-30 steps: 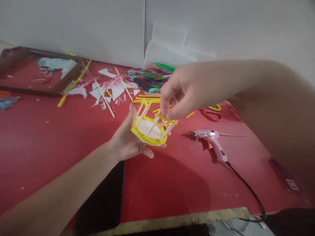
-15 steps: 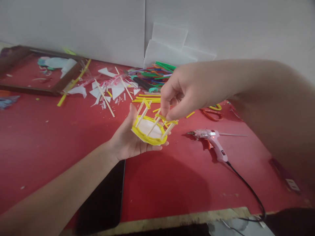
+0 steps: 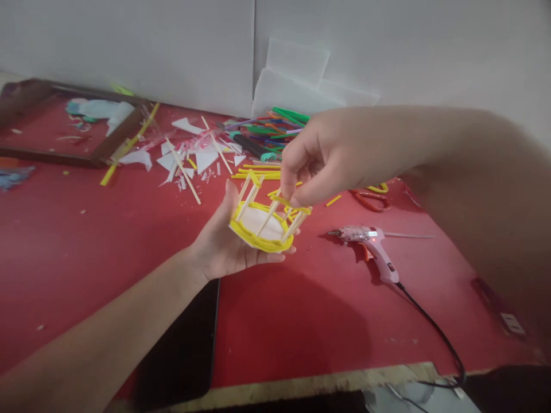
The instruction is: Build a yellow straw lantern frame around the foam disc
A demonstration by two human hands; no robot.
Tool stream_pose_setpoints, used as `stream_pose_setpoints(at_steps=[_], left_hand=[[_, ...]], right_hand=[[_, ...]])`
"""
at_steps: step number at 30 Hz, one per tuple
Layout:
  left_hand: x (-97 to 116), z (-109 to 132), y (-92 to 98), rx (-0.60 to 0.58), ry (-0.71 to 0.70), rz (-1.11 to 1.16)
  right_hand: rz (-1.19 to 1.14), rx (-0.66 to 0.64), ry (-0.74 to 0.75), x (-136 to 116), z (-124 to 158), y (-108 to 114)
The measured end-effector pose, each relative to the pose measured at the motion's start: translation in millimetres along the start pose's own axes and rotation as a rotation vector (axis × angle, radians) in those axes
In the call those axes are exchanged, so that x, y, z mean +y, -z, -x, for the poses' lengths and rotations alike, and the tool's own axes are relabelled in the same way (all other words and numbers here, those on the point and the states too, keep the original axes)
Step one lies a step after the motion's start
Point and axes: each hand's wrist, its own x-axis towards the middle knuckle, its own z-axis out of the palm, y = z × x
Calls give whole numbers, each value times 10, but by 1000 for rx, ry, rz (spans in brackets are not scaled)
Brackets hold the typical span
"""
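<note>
My left hand [image 3: 221, 244] cups a small craft basket [image 3: 260, 226] from below: a white round base ringed with yellow pipe cleaner, with several wooden sticks standing up from it. My right hand [image 3: 321, 158] reaches in from the right and pinches a yellow pipe cleaner piece [image 3: 290, 205] along the tops of the sticks, thumb and fingers pressed together. Both hands hover above the red table [image 3: 86, 241].
A pink glue gun [image 3: 370, 244] lies to the right, its black cord running to the front edge. Coloured pipe cleaners [image 3: 271, 129], wooden sticks and white scraps [image 3: 193, 155] litter the back. Red scissors [image 3: 370, 201], a wooden frame [image 3: 64, 123] back left, a black tablet [image 3: 181, 350] near the front.
My left hand's fingers have shifted slightly under the basket, tilting it a little; my right hand keeps its pinch on the top rim.
</note>
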Motion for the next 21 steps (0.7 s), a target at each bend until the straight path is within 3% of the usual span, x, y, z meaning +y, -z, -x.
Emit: stream_pose_setpoints(at_steps=[9,21], left_hand=[[1,-8,12,-16,-12,-16],[2,-13,4,-36,-12,-12]], right_hand=[[-28,25,-77,24,7,-24],[-101,27,25,35,43,-27]])
